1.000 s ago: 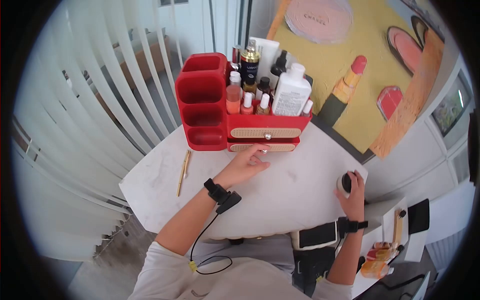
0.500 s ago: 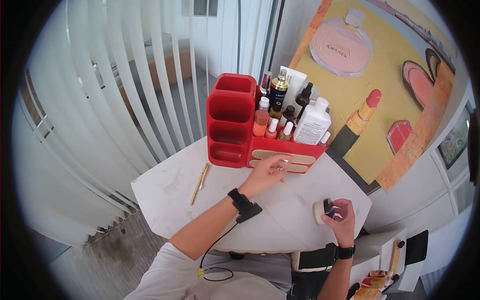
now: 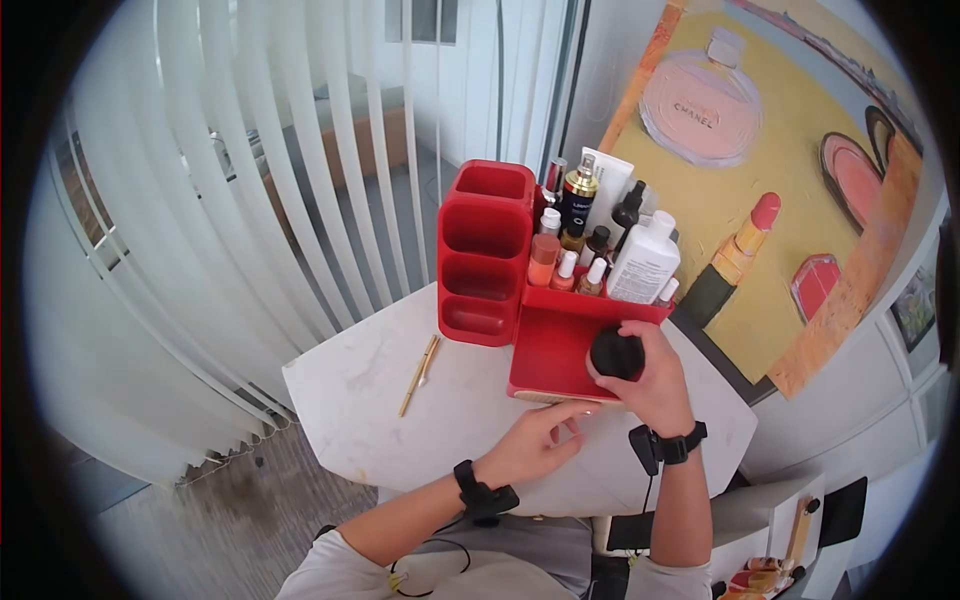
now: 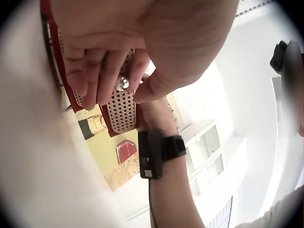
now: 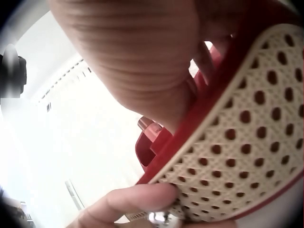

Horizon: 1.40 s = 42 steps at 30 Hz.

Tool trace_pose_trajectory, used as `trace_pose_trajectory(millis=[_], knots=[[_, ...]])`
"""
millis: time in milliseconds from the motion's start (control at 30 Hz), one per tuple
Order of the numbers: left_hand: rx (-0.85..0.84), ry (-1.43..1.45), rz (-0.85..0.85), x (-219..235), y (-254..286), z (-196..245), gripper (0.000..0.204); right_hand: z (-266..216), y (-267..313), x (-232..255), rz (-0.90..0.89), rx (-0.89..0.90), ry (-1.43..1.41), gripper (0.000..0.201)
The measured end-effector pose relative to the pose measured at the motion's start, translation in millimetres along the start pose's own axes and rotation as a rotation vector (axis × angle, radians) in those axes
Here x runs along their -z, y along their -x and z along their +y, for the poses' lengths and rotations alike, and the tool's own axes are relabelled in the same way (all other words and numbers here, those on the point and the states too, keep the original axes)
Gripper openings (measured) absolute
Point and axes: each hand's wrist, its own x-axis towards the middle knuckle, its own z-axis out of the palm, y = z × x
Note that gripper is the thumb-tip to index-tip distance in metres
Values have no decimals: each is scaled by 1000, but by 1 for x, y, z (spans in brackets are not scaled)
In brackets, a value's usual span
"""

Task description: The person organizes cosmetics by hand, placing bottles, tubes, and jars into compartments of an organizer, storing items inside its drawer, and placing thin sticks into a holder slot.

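Observation:
My right hand (image 3: 655,375) grips a round jar with a black lid (image 3: 615,352) inside the pulled-out drawer (image 3: 555,350) of a red organizer (image 3: 485,235). In the right wrist view, the drawer's woven front (image 5: 247,147) hides the jar, and that hand reaches over its edge. At this front, my left hand (image 3: 535,440) has its fingertips around the shiny round knob (image 4: 122,84). One finger lies above the knob in the right wrist view, another below it.
Bottles and nail polishes, among them a white bottle (image 3: 645,258), crowd the organizer's top behind the drawer. Gold pens (image 3: 418,375) lie on the white table (image 3: 360,400) at left. A painting (image 3: 740,220) leans behind at right; vertical blinds (image 3: 250,200) hang at left.
The drawer has come out toward the person along with the left hand. My right hand has carried the jar from the table's right side up and left into the drawer.

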Motion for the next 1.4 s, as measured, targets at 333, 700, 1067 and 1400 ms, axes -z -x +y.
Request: trace_pose_trajectory(millis=[333,700,1067,1400], knots=[[-61,-67,8,23,-39,0,45,158,8,5,570,-156,-805,21],[103,-21,-114,55,-88,-6,59,210,0,-36,433,-339,-610,20],[528,-1045,244,184,32,39,69,188,-7,-38,334,-331,-446,15],[920,-681,-303,209,-19,51,94,195,-1,-36,313,-295,-457,14]])
